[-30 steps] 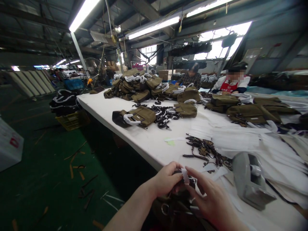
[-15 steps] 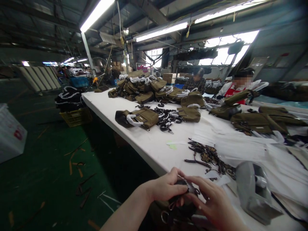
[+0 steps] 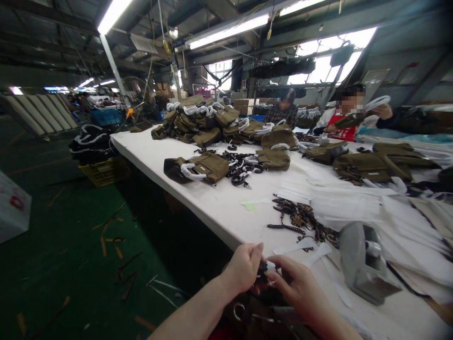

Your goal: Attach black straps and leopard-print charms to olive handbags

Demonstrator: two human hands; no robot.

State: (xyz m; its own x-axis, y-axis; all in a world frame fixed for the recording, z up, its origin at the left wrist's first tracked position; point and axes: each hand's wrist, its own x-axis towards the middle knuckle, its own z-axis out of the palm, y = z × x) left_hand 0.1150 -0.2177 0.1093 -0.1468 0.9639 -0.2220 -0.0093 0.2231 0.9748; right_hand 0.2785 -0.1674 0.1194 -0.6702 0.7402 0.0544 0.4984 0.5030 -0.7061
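At the near table edge, my left hand (image 3: 243,268) is closed around a small dark piece (image 3: 262,270), which its fingers largely hide. My right hand (image 3: 297,282) comes in from the right, thumb and forefinger pinching a small white strip (image 3: 271,266) against that dark piece. Below both hands lies a dark olive bag (image 3: 260,314) with a metal ring, partly covered by my forearms. Just beyond my hands, a pile of dark braided cords and metal-ringed charms (image 3: 300,218) rests on the table beside loose white strips (image 3: 316,255).
A grey tape dispenser (image 3: 366,264) stands right of my hands on the white table (image 3: 212,208). Olive bags (image 3: 207,167) with white-wrapped handles and coiled black straps (image 3: 240,177) lie farther back. Two people sit across the table; one in a red apron (image 3: 341,126) handles a bag.
My right thumb and forefinger have drawn together on a white strip now showing at the dark piece. The view has shifted slightly. Across the table, the aproned person has raised a bag's handle.
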